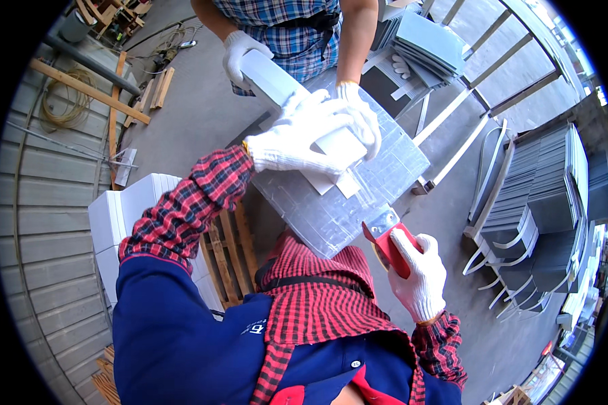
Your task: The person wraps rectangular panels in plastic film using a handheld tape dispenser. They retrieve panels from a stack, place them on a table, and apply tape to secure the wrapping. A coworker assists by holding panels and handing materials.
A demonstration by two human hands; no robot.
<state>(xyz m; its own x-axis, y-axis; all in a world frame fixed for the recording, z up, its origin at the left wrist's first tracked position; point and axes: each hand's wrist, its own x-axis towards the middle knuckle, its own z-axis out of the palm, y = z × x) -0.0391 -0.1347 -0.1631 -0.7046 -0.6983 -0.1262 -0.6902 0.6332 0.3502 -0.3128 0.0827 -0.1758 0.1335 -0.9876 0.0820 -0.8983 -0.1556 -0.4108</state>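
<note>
A long white box (268, 75) lies slantwise over a worn grey worktop (402, 156), its near end folded out in white flaps (341, 146). My left hand (302, 137), in a white knit glove, lies across the box with thumb and fingers about the near end. Its fingers partly hide the box. In my gloved right hand (419, 277) is a red tape dispenser (393, 250), its metal front beside the worktop's near right edge. A co-worker's gloved hand (243, 55) grips the far end of the box, and the other (362, 120) presses beside my left fingers.
The co-worker in a blue plaid garment (290, 34) stands across the worktop. White boxes (108, 223) are piled at left beside a wooden pallet (226, 253). Grey flat sheets (425, 44) lie stacked at far right; strapped bundles (544, 196) stand at right near a metal frame (452, 138).
</note>
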